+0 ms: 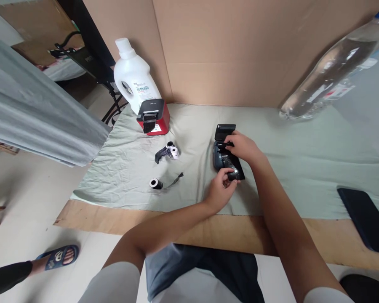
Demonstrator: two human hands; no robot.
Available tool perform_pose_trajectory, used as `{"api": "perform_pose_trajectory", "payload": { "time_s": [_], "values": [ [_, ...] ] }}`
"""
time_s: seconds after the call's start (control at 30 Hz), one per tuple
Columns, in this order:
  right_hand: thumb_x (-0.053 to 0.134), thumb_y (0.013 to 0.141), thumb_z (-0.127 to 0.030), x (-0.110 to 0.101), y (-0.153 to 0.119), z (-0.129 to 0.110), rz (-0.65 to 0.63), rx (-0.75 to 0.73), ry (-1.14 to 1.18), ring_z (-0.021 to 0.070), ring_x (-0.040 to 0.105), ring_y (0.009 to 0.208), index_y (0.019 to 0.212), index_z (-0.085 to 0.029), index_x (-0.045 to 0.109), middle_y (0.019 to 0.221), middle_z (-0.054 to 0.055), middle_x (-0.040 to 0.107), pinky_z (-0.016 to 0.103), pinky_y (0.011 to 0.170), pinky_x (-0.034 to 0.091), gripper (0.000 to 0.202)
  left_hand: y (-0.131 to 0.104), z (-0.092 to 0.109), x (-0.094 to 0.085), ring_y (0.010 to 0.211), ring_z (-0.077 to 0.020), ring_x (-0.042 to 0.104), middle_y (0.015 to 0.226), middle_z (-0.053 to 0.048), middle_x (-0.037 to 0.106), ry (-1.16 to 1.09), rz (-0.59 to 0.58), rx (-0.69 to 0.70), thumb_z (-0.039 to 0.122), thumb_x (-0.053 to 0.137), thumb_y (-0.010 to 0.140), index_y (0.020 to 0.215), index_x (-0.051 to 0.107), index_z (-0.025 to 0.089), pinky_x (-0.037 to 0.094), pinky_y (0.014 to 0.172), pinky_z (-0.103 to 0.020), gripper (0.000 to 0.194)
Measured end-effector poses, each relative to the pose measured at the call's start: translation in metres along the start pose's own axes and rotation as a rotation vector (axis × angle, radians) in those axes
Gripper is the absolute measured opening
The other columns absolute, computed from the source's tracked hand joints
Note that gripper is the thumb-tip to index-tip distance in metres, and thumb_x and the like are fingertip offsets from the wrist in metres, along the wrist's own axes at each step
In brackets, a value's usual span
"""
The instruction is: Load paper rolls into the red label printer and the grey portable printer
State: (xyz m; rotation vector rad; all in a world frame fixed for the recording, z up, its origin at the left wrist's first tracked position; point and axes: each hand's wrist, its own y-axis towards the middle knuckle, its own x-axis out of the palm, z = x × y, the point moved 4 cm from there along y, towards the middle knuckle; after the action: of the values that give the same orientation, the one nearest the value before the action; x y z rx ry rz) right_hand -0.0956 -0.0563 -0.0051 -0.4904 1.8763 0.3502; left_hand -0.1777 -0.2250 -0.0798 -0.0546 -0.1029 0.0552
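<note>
A small dark handheld printer (218,156) lies on the cloth with its black lid (225,132) flipped up at the far side. My right hand (244,147) reaches into the open compartment, thumb and fingertips closed round the end of a black roll there. From that area a glossy black ribbon film (231,161) stretches toward me. At the near end my left hand (221,190) pinches the film, its fingers curled around the near edge. The fingers partly hide both the roll and the film's end.
Left of the printer lie a black roll with a loose tail (156,183) and a bundle of small rolls (170,150). Behind them stand a red and black box-shaped device (158,120) and a white detergent bottle (135,75). A large water bottle (331,75) and a dark phone (364,216) are at right.
</note>
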Motion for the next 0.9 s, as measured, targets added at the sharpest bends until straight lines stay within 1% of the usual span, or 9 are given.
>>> {"api": "perform_pose_trajectory", "payload": {
  "time_s": [0.17, 0.3, 0.37, 0.47, 0.53, 0.6, 0.7, 0.77, 0.9],
  "values": [
    [0.067, 0.088, -0.021, 0.001, -0.002, -0.004, 0.036, 0.061, -0.033, 0.0244, 0.064, 0.096, 0.099, -0.022, 0.071, 0.122, 0.01, 0.065, 0.034, 0.076, 0.044, 0.011, 0.0, 0.0, -0.001, 0.074, -0.0133, 0.066, 0.093, -0.005, 0.079, -0.002, 0.004, 0.015, 0.017, 0.064, 0.092, 0.12, 0.058, 0.02, 0.047, 0.067, -0.025, 0.029],
    [0.068, 0.088, -0.026, -0.01, -0.006, -0.008, 0.126, 0.116, -0.047, 0.024, 0.061, 0.089, 0.091, -0.022, 0.068, 0.113, 0.009, 0.065, 0.034, 0.072, 0.041, 0.004, -0.001, 0.002, -0.002, 0.079, -0.0147, 0.07, 0.092, -0.004, 0.077, 0.014, -0.003, 0.02, 0.017, 0.063, 0.092, 0.124, 0.061, 0.02, 0.048, 0.068, -0.024, 0.032],
    [0.064, 0.09, -0.028, -0.019, -0.008, -0.011, 0.239, 0.132, -0.022, 0.026, 0.061, 0.091, 0.098, -0.023, 0.068, 0.114, 0.011, 0.065, 0.035, 0.074, 0.043, 0.01, -0.002, 0.006, -0.003, 0.076, -0.0143, 0.069, 0.088, -0.003, 0.075, 0.031, -0.008, 0.028, 0.018, 0.063, 0.092, 0.125, 0.064, 0.021, 0.047, 0.066, -0.024, 0.033],
    [0.059, 0.093, -0.028, -0.028, -0.009, -0.017, 0.351, 0.065, 0.029, 0.0331, 0.06, 0.112, 0.125, -0.023, 0.064, 0.133, 0.015, 0.061, 0.041, 0.084, 0.048, 0.033, -0.003, 0.012, -0.005, 0.063, -0.0116, 0.056, 0.074, 0.003, 0.066, 0.1, 0.006, 0.008, 0.019, 0.065, 0.088, 0.119, 0.07, 0.022, 0.041, 0.06, -0.024, 0.031],
    [0.056, 0.094, -0.025, -0.028, -0.008, -0.02, 0.336, 0.008, 0.058, 0.0346, 0.057, 0.12, 0.136, -0.023, 0.059, 0.142, 0.015, 0.059, 0.044, 0.091, 0.049, 0.042, -0.004, 0.015, -0.007, 0.059, -0.0111, 0.047, 0.064, 0.006, 0.055, 0.157, 0.024, -0.003, 0.018, 0.066, 0.085, 0.11, 0.074, 0.022, 0.036, 0.059, -0.024, 0.027],
    [0.052, 0.096, -0.023, -0.028, -0.008, -0.02, 0.31, -0.011, 0.079, 0.0325, 0.06, 0.114, 0.133, -0.022, 0.06, 0.139, 0.015, 0.06, 0.043, 0.092, 0.049, 0.038, -0.004, 0.017, -0.007, 0.059, -0.0113, 0.043, 0.059, 0.006, 0.047, 0.188, 0.026, -0.003, 0.017, 0.065, 0.083, 0.102, 0.076, 0.022, 0.034, 0.059, -0.025, 0.022],
    [0.053, 0.094, -0.021, -0.03, -0.011, -0.019, 0.261, -0.049, 0.094, 0.0273, 0.062, 0.099, 0.12, -0.022, 0.061, 0.127, 0.013, 0.061, 0.039, 0.087, 0.048, 0.027, -0.004, 0.016, -0.007, 0.06, -0.0116, 0.043, 0.06, 0.006, 0.048, 0.188, 0.015, -0.008, 0.015, 0.064, 0.081, 0.097, 0.076, 0.021, 0.033, 0.06, -0.025, 0.021],
    [0.056, 0.091, -0.019, -0.032, -0.014, -0.019, 0.201, -0.081, 0.089, 0.0248, 0.061, 0.093, 0.115, -0.022, 0.06, 0.122, 0.011, 0.06, 0.037, 0.083, 0.047, 0.025, -0.004, 0.015, -0.007, 0.06, -0.0118, 0.044, 0.061, 0.006, 0.05, 0.182, 0.012, -0.015, 0.015, 0.063, 0.081, 0.097, 0.076, 0.021, 0.034, 0.061, -0.025, 0.021],
    [0.06, 0.086, -0.017, -0.031, -0.02, -0.02, 0.016, -0.095, 0.068, 0.0219, 0.06, 0.087, 0.113, -0.022, 0.061, 0.113, 0.009, 0.061, 0.034, 0.077, 0.045, 0.027, -0.004, 0.014, -0.007, 0.06, -0.0119, 0.043, 0.062, 0.005, 0.05, 0.171, 0.005, -0.012, 0.015, 0.063, 0.081, 0.097, 0.076, 0.021, 0.034, 0.062, -0.025, 0.021]
  ]
}}
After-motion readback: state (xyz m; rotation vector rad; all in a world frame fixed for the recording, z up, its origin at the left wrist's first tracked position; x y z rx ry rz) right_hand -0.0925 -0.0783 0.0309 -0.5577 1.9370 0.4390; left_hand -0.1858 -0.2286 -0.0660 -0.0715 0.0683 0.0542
